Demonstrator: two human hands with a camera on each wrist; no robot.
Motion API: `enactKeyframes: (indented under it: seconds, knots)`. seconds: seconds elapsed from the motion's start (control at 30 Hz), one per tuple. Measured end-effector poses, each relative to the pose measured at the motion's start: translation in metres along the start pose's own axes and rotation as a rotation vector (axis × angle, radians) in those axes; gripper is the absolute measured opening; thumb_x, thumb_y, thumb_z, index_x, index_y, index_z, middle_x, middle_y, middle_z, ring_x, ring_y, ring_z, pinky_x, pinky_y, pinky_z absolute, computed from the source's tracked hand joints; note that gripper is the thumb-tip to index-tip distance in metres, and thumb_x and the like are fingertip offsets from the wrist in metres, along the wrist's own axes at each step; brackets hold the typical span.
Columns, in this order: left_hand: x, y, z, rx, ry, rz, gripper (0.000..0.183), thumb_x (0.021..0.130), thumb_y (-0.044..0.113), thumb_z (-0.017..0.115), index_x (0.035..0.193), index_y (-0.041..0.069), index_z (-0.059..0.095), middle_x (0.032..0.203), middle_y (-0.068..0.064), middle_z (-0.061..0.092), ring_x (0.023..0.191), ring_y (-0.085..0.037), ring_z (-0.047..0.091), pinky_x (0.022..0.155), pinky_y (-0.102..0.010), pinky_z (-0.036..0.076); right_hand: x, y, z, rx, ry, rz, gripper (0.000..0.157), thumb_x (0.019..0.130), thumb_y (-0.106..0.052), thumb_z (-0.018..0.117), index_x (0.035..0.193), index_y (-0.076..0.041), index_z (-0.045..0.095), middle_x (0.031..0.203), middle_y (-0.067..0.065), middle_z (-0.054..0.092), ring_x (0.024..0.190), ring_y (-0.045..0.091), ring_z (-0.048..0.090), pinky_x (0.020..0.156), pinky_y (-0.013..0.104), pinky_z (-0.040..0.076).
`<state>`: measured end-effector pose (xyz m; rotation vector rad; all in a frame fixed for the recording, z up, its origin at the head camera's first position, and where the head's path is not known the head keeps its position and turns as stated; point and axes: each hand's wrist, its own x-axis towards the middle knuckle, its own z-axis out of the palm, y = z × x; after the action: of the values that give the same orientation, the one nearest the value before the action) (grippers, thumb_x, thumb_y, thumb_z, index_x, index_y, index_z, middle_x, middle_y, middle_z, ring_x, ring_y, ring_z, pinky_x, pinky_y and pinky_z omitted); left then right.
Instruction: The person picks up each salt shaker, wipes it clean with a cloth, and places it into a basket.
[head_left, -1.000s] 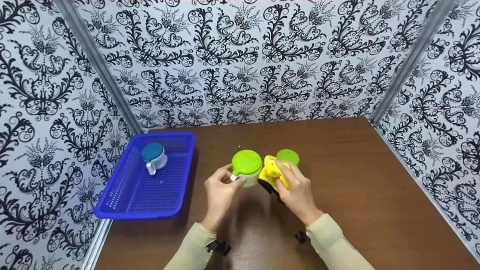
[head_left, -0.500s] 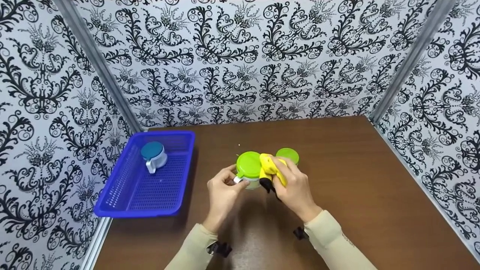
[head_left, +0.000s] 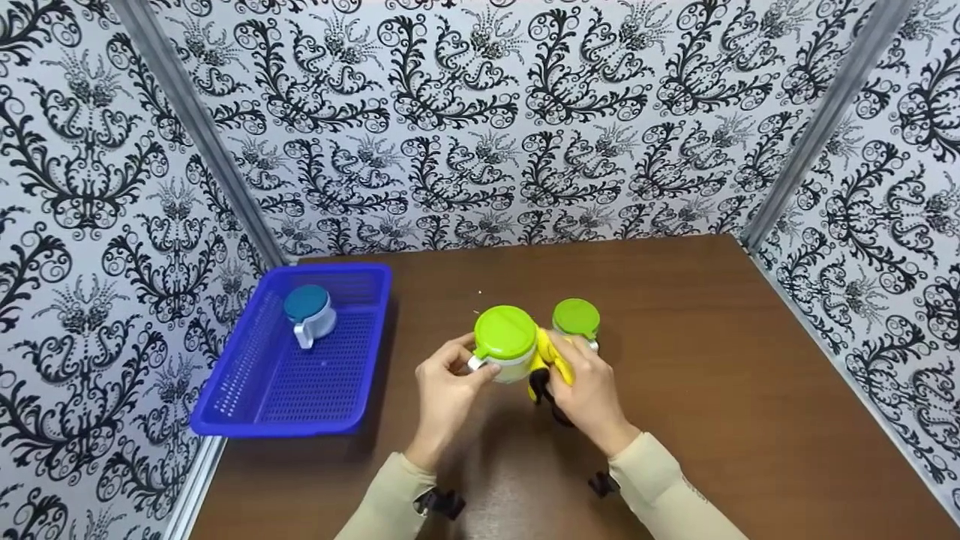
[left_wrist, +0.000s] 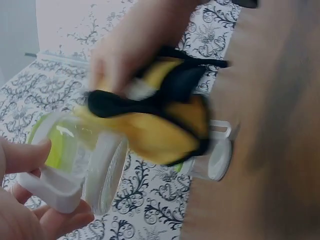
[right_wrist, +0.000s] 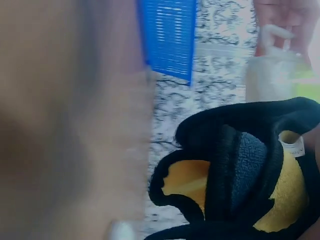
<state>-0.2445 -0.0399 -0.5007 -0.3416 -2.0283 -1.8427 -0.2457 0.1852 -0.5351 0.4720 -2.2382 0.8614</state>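
Note:
My left hand [head_left: 448, 382] pinches the white handle of a clear jar [head_left: 505, 336] with a bright green lid. In the left wrist view the jar [left_wrist: 75, 160] lies on its side, thumb and fingers round the handle. My right hand [head_left: 589, 386] grips a bunched yellow cloth [head_left: 553, 360] with black edging and presses it at the jar's right side. Folds of the cloth [left_wrist: 165, 135] hang near the jar's base in the left wrist view. Just behind the right hand stands a second green-lidded jar [head_left: 576, 319], its lower part partly hidden.
A blue perforated basket [head_left: 315, 431] stands at the left of the brown table [head_left: 712, 360], holding a white jar with a teal lid [head_left: 306, 304]. Patterned panels [head_left: 480, 150] enclose the table at the back and sides. Tiny white specks lie behind the held jar.
The held jar has shifted slightly right. The cloth went from beside the jar, over the lid's right edge, then down along its side, uncovering more of the second jar.

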Motion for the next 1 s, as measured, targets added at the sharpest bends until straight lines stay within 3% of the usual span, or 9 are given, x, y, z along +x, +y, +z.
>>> enactKeyframes:
  seconds: [0.13,0.3,0.37,0.57,0.8,1.0]
  knots:
    - [0.001,-0.001,0.000,0.001,-0.030,0.016,0.032,0.069,0.004,0.090,0.066,0.011,0.060,0.113,-0.002,0.073,0.098,-0.018,0.070,0.066,-0.035,0.057,-0.009,0.007,0.002,-0.038,-0.028,-0.004,0.054,0.076,0.001,0.073,0.128,-0.009,0.068,0.114,0.006,0.067,0.097,0.020,0.067,0.076,0.040,0.057]
    - [0.001,0.000,0.001,-0.005,-0.026,-0.019,0.030,0.068,-0.005,0.088,0.066,0.004,0.060,0.113,-0.010,0.072,0.101,-0.023,0.069,0.073,-0.045,0.058,-0.010,0.007,0.001,-0.043,-0.047,-0.006,0.053,0.078,-0.001,0.073,0.129,-0.009,0.067,0.113,0.006,0.067,0.092,0.020,0.067,0.075,0.041,0.057]
    - [0.001,0.007,0.000,-0.005,-0.029,-0.030,0.027,0.068,-0.008,0.087,0.067,0.000,0.060,0.113,-0.015,0.072,0.102,-0.026,0.069,0.074,-0.046,0.058,-0.009,0.007,0.001,-0.046,-0.057,-0.003,0.053,0.078,-0.002,0.074,0.129,-0.010,0.067,0.112,0.006,0.066,0.092,0.020,0.067,0.075,0.040,0.057]
    - [-0.001,0.034,-0.006,-0.013,-0.052,-0.029,0.023,0.070,-0.010,0.084,0.070,-0.004,0.062,0.114,-0.019,0.071,0.101,-0.027,0.069,0.074,-0.036,0.059,-0.007,0.007,-0.004,-0.035,-0.075,0.014,0.052,0.079,-0.002,0.075,0.130,-0.011,0.067,0.115,0.004,0.067,0.091,0.018,0.066,0.075,0.040,0.057]
    - [-0.002,0.030,-0.007,-0.017,-0.069,-0.029,0.026,0.069,-0.010,0.084,0.068,-0.005,0.059,0.112,-0.019,0.071,0.096,-0.027,0.071,0.066,-0.025,0.055,0.006,0.009,-0.018,-0.055,-0.046,0.004,0.056,0.079,-0.001,0.071,0.131,-0.020,0.068,0.116,0.002,0.065,0.085,0.018,0.063,0.064,0.041,0.053]
    - [-0.001,0.029,-0.007,-0.007,-0.070,-0.055,0.025,0.069,-0.008,0.085,0.068,-0.005,0.060,0.112,-0.021,0.071,0.098,-0.027,0.071,0.066,-0.024,0.055,0.024,-0.002,-0.037,-0.044,-0.018,-0.008,0.060,0.080,0.002,0.072,0.134,-0.025,0.066,0.121,0.001,0.063,0.090,0.019,0.064,0.065,0.041,0.053]
